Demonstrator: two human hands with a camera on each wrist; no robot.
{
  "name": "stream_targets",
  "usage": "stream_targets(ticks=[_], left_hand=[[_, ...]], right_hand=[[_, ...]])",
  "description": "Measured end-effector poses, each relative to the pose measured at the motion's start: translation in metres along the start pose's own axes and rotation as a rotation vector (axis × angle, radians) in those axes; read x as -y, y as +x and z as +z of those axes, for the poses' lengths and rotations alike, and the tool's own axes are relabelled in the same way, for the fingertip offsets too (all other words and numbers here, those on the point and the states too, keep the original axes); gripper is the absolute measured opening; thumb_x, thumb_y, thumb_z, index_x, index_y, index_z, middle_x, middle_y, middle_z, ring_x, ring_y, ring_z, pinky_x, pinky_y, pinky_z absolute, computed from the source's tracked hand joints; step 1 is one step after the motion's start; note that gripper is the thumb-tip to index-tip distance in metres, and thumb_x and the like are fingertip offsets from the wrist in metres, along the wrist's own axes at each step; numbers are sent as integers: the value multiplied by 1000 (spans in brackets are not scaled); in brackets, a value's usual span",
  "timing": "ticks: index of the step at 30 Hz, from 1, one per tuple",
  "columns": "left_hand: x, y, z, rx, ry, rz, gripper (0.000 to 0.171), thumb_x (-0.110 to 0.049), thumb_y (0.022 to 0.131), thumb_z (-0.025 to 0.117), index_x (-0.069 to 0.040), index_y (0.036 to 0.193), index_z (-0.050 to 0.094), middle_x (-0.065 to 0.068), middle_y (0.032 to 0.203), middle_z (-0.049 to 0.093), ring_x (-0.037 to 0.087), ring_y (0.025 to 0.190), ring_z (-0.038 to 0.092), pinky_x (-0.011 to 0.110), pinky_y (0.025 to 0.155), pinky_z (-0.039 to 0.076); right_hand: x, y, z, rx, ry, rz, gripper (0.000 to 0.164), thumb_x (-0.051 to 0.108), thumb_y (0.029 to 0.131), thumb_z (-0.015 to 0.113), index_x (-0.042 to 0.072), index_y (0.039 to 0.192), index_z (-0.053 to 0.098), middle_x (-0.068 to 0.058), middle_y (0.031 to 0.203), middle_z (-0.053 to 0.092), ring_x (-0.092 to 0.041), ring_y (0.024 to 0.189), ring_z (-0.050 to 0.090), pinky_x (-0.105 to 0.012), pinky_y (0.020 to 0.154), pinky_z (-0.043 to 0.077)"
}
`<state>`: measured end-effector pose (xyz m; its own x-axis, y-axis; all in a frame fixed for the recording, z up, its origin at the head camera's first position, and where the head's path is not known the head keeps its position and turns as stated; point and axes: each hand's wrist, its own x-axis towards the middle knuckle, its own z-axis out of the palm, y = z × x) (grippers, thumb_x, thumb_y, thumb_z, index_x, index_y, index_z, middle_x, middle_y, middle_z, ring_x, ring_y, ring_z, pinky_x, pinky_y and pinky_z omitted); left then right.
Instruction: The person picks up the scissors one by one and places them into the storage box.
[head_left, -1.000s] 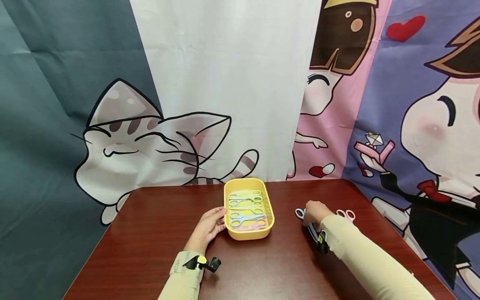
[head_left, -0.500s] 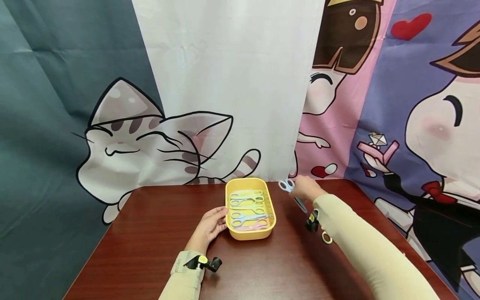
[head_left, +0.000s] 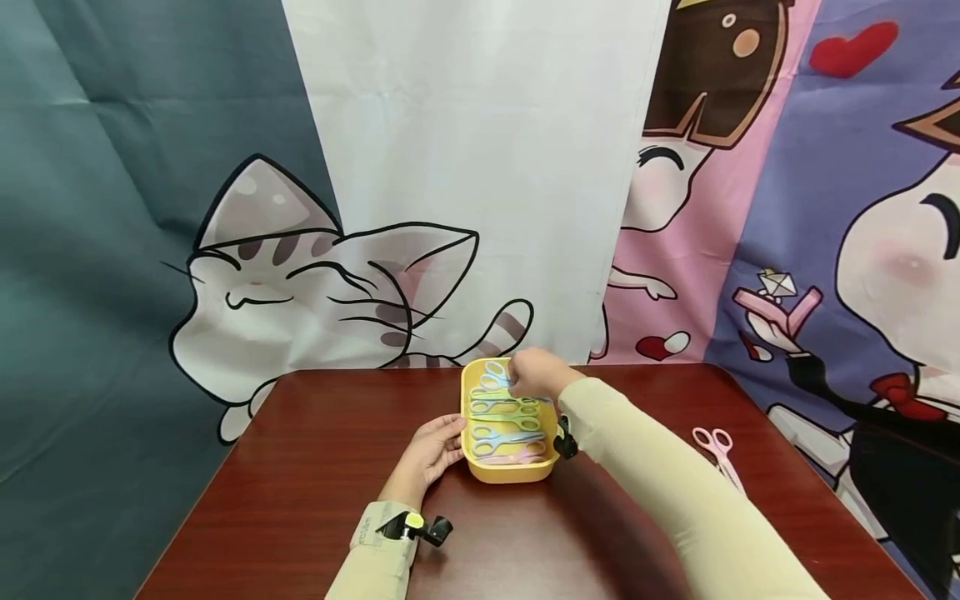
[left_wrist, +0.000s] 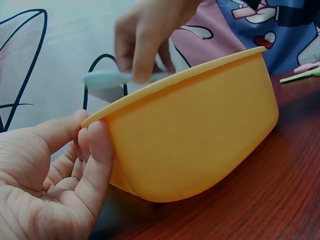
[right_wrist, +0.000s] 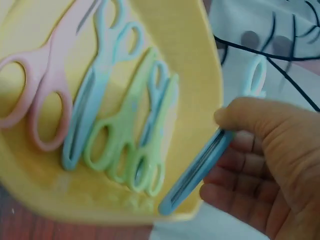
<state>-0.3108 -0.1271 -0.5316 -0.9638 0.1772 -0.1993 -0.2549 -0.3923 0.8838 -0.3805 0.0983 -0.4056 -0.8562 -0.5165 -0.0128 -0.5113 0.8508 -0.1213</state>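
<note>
My left hand [head_left: 427, 458] pinches the left rim of a yellow plastic bin [left_wrist: 195, 135] between thumb and fingers. Over the bin's far end, my right hand [head_left: 538, 373] grips light blue scissors [right_wrist: 195, 172] around the middle. Their handle loops stick out past the thumb, and the blades point down toward the bin's inside. Several pairs of scissors lie in the bin: pink scissors [right_wrist: 50, 75] at the near end, blue scissors [right_wrist: 95, 95] beside them, then green scissors [right_wrist: 117, 135] with another blue pair among them.
Pink scissors [head_left: 718, 450] lie on the brown table [head_left: 300, 500] to the right, partly behind the right sleeve. A green tip [left_wrist: 302, 76] shows beside them in the left wrist view. A printed cloth [head_left: 465, 125] hangs behind the table.
My right hand has lifted the blue scissors from the right side of the table and carried them left over the bin. The left hand keeps its hold on the rim.
</note>
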Motion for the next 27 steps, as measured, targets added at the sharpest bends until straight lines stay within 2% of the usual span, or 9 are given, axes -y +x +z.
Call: stream_targets(ticks=[6, 12, 15, 19, 27], left_hand=[[1, 1, 0, 9, -6, -2, 28, -11, 101, 63, 5, 121, 55, 4, 86, 68, 8, 69, 63, 23, 62, 57], [0, 3, 0, -2, -17, -1, 22, -9, 100, 63, 3, 117, 58, 4, 86, 68, 9, 69, 63, 24, 62, 57], [0, 2, 2, 5, -13, -3, 23, -10, 101, 63, 3, 119, 58, 4, 87, 68, 8, 69, 62, 23, 62, 57], [-2, 2, 3, 8, -12, -3, 27, -11, 101, 64, 5, 121, 56, 4, 87, 68, 8, 69, 62, 22, 62, 57], [-1, 3, 2, -6, -20, -13, 24, -10, 100, 64, 4, 119, 57, 4, 87, 69, 8, 68, 63, 22, 60, 56]], right_hand=[[7, 16, 24, 65, -90, -78, 33, 25, 85, 79, 19, 63, 53, 8, 61, 49, -11, 60, 43, -26, 59, 38], [13, 22, 34, 108, -180, -155, 48, 18, 81, 78, 20, 54, 38, 9, 50, 26, -10, 53, 24, -25, 55, 26], [12, 22, 38, 147, -196, -142, 48, 18, 78, 78, 21, 54, 37, 9, 51, 25, -10, 52, 23, -24, 53, 24], [12, 25, 41, 179, -203, -85, 43, 24, 79, 80, 21, 56, 44, 8, 55, 36, -10, 54, 34, -25, 54, 31], [14, 28, 44, 215, -221, -66, 38, 26, 81, 80, 22, 58, 49, 10, 57, 45, -9, 57, 40, -24, 56, 34]])
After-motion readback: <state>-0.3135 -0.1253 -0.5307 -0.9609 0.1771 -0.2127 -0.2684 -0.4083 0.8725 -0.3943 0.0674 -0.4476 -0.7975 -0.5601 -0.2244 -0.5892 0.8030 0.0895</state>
